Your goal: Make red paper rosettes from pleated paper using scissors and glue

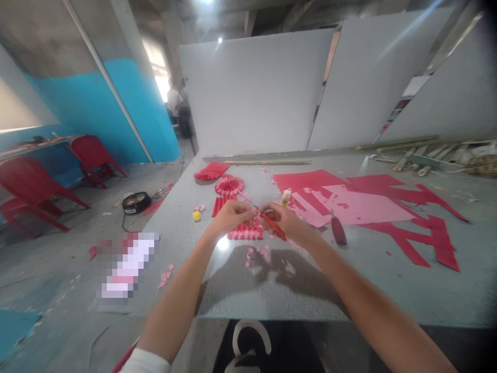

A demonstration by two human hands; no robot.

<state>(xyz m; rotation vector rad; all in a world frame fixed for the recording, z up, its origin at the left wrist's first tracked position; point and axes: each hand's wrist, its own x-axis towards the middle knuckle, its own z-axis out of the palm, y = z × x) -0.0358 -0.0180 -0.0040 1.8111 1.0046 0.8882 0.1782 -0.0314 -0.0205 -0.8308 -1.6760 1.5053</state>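
Over the middle of the worktop, in the head view, the left hand pinched a pleated pink paper fan to steady it, its long axis running left to right, while the right hand gripped red-handled scissors, tips pointing far-left toward the pleats.

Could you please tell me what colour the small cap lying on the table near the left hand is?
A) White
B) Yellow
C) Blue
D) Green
B: the small cap on the table, just to the outer side of the left hand, is yellow.
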